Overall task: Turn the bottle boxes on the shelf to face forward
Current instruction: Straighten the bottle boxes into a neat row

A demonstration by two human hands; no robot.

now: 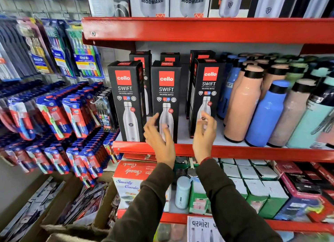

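Note:
Three black bottle boxes with a red logo and a steel bottle picture stand at the front of the red shelf (235, 152). The left box (126, 99) and the middle box (166, 90) show their printed fronts. The right box (207, 90) is angled slightly to the left. More black boxes (141, 61) stand behind them. My left hand (159, 138) hovers with fingers spread in front of the middle box's lower part. My right hand (205, 135) is raised, fingers apart, in front of the right box's lower part. Neither hand grips a box.
Loose peach, blue and teal bottles (267, 111) crowd the shelf to the right of the boxes. Toothbrush packs (59, 115) hang on the left wall. Above is another red shelf (198, 29) with white boxes. Below sit boxed goods (133, 180).

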